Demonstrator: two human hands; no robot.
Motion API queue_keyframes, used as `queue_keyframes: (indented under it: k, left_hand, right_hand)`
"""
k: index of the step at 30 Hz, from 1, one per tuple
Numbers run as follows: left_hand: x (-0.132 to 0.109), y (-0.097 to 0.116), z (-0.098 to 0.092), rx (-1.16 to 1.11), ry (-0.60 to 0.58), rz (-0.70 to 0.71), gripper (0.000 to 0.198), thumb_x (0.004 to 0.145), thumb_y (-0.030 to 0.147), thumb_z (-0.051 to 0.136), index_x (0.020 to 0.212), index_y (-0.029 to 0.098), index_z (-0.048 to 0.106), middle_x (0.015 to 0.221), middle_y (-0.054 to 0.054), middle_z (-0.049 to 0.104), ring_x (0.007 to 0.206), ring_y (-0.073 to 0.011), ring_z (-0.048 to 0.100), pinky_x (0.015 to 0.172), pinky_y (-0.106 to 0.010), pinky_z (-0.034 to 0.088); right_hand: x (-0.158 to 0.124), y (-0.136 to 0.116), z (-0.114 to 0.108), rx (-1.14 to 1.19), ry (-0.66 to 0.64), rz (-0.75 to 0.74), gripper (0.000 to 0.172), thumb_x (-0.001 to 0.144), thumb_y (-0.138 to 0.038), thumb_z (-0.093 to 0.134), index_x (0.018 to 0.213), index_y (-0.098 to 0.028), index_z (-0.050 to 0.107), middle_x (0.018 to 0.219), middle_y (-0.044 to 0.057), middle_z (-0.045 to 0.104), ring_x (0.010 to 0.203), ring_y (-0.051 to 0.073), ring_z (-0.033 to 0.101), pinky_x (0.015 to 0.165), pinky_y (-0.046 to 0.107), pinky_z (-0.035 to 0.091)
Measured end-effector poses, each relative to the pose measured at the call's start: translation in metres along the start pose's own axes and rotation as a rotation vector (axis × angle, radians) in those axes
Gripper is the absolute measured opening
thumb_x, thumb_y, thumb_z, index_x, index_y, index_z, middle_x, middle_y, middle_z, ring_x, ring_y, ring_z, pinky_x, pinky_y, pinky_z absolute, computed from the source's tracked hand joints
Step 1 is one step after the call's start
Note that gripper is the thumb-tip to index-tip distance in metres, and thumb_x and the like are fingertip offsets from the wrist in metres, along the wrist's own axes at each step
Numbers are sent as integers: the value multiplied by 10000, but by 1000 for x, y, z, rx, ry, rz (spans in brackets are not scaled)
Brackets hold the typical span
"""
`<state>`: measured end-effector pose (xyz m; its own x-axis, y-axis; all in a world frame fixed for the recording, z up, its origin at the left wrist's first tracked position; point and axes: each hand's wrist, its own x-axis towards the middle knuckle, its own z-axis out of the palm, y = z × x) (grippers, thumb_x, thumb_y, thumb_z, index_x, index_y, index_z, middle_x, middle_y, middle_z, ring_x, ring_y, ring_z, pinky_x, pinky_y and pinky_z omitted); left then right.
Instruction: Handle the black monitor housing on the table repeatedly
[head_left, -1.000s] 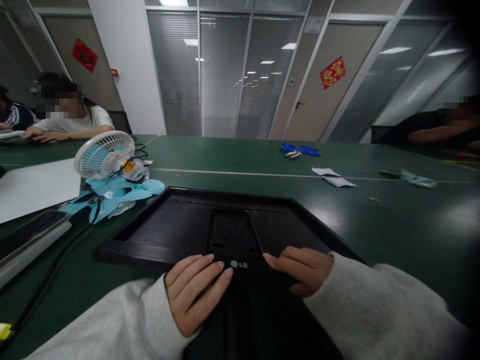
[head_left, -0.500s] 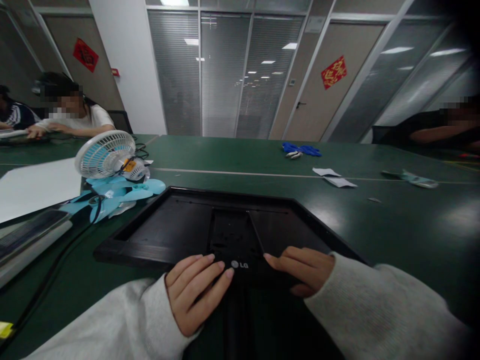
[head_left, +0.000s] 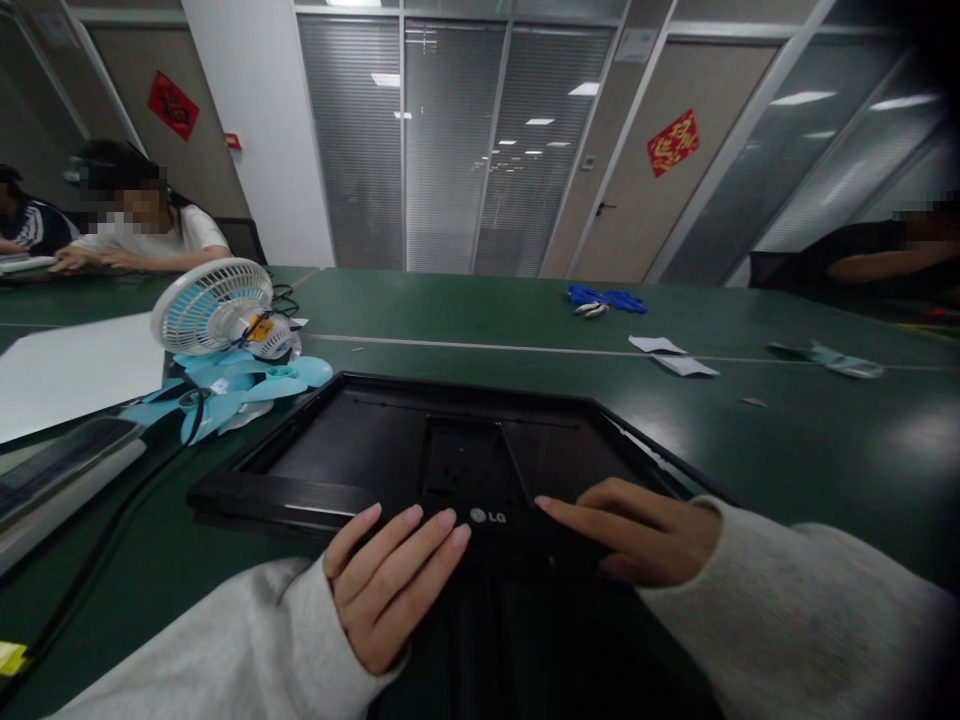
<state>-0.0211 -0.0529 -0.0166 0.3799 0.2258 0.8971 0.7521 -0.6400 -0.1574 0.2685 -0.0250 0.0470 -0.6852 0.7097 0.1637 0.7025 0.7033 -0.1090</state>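
A black LG monitor frame (head_left: 360,440) lies flat on the green table (head_left: 787,440), its logo edge nearest me. My left hand (head_left: 386,585) rests on that near edge just left of the logo, fingers together and stretched flat. My right hand (head_left: 637,530) holds the near edge to the right of the logo, fingers on top and thumb tucked underneath. Both arms wear a light grey sweater. The near edge seems slightly raised off the table.
A small white and blue desk fan (head_left: 214,310) and loose blue fan blades (head_left: 247,385) lie at the left, beside a white sheet (head_left: 67,370) and a keyboard (head_left: 52,470). Blue gloves (head_left: 604,298) and paper scraps (head_left: 671,355) lie farther back. Other people sit at the far left and far right.
My right hand has stretched out along the monitor's near edge and shifted a little to the right. The near edge has risen slightly. My left hand has barely moved.
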Motion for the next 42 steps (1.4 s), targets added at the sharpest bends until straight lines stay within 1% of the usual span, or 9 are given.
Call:
queue_keyframes:
  k: [7, 17, 21, 25, 31, 35, 37, 39, 42]
  left_hand:
    - [0, 0, 0, -2, -4, 4, 335, 978, 124, 353, 1155, 206, 626, 1177, 7, 622, 1091, -148, 544, 1082, -337, 306]
    - [0, 0, -6, -35, -64, -15, 305, 979, 146, 390, 1186, 201, 607, 1210, 14, 603, 1085, -150, 543, 1079, -331, 313]
    - [-2, 0, -3, -48, -46, -22, 301, 978, 144, 396, 1178, 200, 613, 1195, 9, 612, 1072, -152, 551, 1063, -331, 337]
    - [-2, -2, -1, -90, -19, -5, 292, 973, 120, 400, 1139, 183, 632, 1151, 3, 634, 1033, -146, 563, 1029, -334, 381]
    - [-1, -4, -3, -111, -67, 36, 282, 963, 96, 421, 1157, 162, 614, 1146, -17, 628, 1048, -157, 545, 973, -335, 435]
    - [1, -2, -5, -100, -56, 65, 274, 948, 79, 423, 1116, 133, 632, 1150, -39, 626, 1048, -187, 549, 938, -365, 458]
    - [5, 1, -9, -88, -94, 92, 283, 948, 75, 401, 1106, 109, 633, 1152, -62, 624, 1042, -215, 556, 910, -398, 469]
    - [15, 4, -15, -82, -179, 128, 287, 944, 70, 387, 1105, 79, 625, 1138, -91, 628, 1022, -233, 568, 878, -410, 475]
    - [37, 2, -28, -123, -283, 129, 299, 936, 67, 354, 1058, 65, 627, 1050, -103, 652, 939, -217, 591, 808, -376, 481]
  right_hand:
    - [-2, 2, 3, -3, 32, 12, 587, 782, -84, 466, 1306, -345, 509, 968, 47, 613, 770, 134, 599, 683, 248, 504]
    - [-1, 2, 6, 38, 3, 3, 546, 804, -157, 436, 1319, -327, 496, 997, 57, 610, 772, 146, 594, 707, 279, 506]
    - [-1, 2, 8, 39, -10, -4, 544, 819, -166, 416, 1332, -337, 479, 1017, 61, 611, 796, 157, 591, 713, 292, 502]
    - [1, -3, 10, 48, -58, -4, 547, 795, -146, 426, 1315, -295, 506, 999, 63, 613, 792, 151, 587, 713, 277, 498]
    - [1, -6, 14, 6, -77, -5, 534, 808, -146, 412, 1311, -297, 509, 991, 56, 619, 797, 150, 582, 727, 281, 491]
    - [1, -6, 13, -7, -76, -30, 536, 807, -152, 433, 1324, -279, 499, 992, 61, 624, 825, 167, 580, 735, 297, 490]
    - [1, -8, 12, 8, -78, -36, 519, 818, -182, 457, 1327, -274, 496, 1004, 59, 627, 833, 166, 583, 739, 293, 493]
    - [0, -8, 12, 24, -55, -41, 459, 856, -256, 467, 1312, -278, 513, 1015, 57, 632, 856, 162, 591, 772, 289, 494]
    - [-2, 1, 9, 10, 39, -7, 405, 891, -427, 447, 1264, -314, 557, 1125, 62, 616, 1015, 204, 578, 906, 348, 463]
